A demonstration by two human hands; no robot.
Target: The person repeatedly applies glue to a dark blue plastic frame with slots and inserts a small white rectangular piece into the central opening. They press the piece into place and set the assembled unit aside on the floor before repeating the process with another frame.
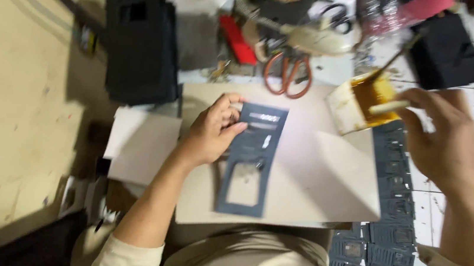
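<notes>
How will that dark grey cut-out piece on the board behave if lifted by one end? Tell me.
The dark grey cut-out piece looks thin and flat with a window cut through it, so it probably flexes and weighs little. The left hand pins its upper end to the board, so it may slide easily.
</notes>
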